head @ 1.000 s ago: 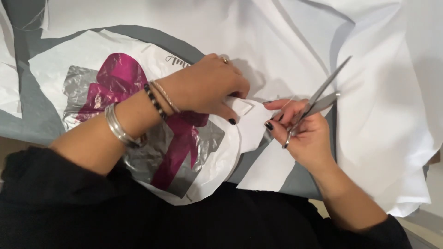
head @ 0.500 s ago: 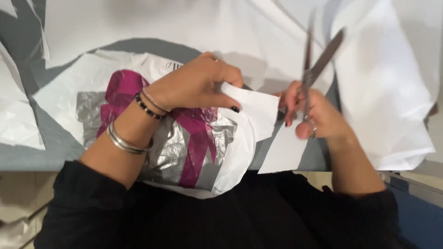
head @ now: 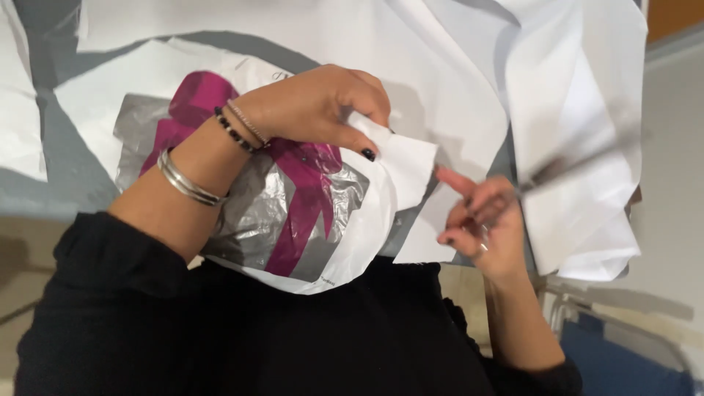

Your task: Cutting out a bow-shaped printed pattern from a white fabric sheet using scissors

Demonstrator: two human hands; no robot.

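Head view looks straight down on your two hands at work over a grey table (head: 59,183) strewn with white paper. Your left hand (head: 323,110) is clenched on a small white paper piece (head: 400,165), pinching its upper corner between thumb and fingers; the dark-painted thumbnail sits right at the paper's edge. That piece hangs just past the rim of a white plastic bag (head: 345,242), which lies under your left wrist and forearm and carries a silver and magenta bow print. Two silver bangles (head: 187,182) ring your left forearm, and a dark beaded bracelet (head: 231,130) with a thin chain beside it sits nearer the wrist.

Your right hand (head: 484,224) is just to the right of the paper piece, not touching it as far as you can see. It grips a pair of scissors (head: 572,165), fingers through the handles, index finger stretched out toward the paper. The blades point up and to the right and are badly blurred, so you cannot tell whether they are parted or closed.

Large white paper sheets (head: 579,95) cover the table beyond and to the right of both hands, folded and overlapping. Black sleeves cover both your arms at the bottom of the view.
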